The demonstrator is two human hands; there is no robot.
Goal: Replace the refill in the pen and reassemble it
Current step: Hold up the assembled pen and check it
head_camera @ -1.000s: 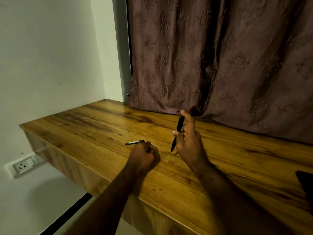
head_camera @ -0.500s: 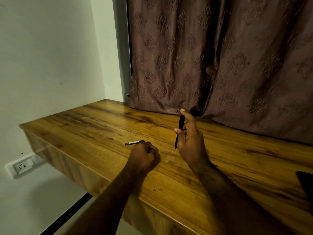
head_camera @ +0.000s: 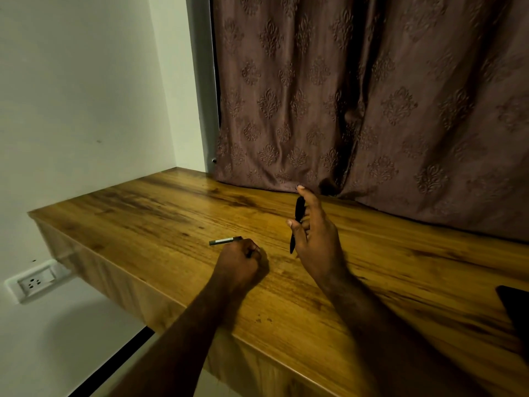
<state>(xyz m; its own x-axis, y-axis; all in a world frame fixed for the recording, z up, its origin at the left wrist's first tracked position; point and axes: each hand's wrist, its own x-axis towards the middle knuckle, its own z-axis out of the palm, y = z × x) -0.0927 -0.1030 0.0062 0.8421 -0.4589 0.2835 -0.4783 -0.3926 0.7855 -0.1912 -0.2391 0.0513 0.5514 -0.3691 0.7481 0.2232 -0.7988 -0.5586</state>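
My right hand (head_camera: 315, 239) is raised a little above the wooden desk (head_camera: 400, 282). It grips a black pen (head_camera: 297, 216) between thumb and fingers, nearly upright with its tip pointing down. My left hand (head_camera: 240, 265) rests on the desk as a closed fist, left of the right hand. A short grey stick-like pen part with a pale label (head_camera: 225, 241) lies flat on the desk. Its right end reaches the knuckles of my left hand. I cannot tell whether the fingers hold it.
A brown patterned curtain (head_camera: 372, 110) hangs along the back of the desk. A dark flat object (head_camera: 515, 310) shows at the right edge. The desk's front edge runs diagonally, with a white wall and a socket (head_camera: 34, 282) to the left below it.
My right hand has shifted the black pen slightly, changing its tilt a little. My left hand and the grey part have not moved.
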